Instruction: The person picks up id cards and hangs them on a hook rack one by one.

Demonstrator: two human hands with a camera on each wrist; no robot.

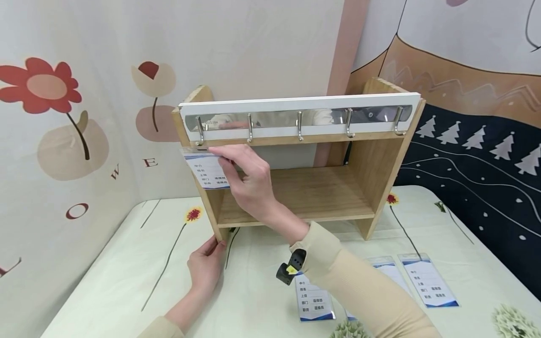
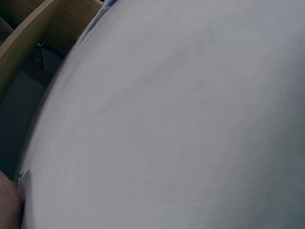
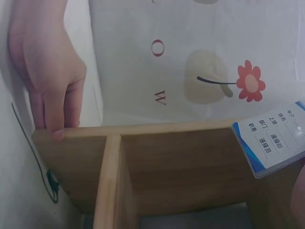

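Backdrop, head view: pale wall hanging with printed flowers at left; dark printed section with white trees at right.
Table: pale cloth with flower prints.
Wooden rack: stands on the cloth; white board across its top front bears a metal strip with five hooks.
Right hand: pinches the badge near its top edge; badge lies on the hand's left, just under the leftmost hook. Touching the hook or not: cannot tell.
Badge holder: clear sleeve, printed card with blue edging inside.
Rack bay: open-fronted, floored by a lower shelf board.
Left hand: grips the foot of the left side panel.
Other badges: at least three flat on the cloth, some partly behind the right sleeve.
Left wrist view: mostly cloth; rack wood upper left, sliver of hand lower left, grip not visible.
Right wrist view: left hand's fingertips over the panel edge; badge at right, overlapping the panel.
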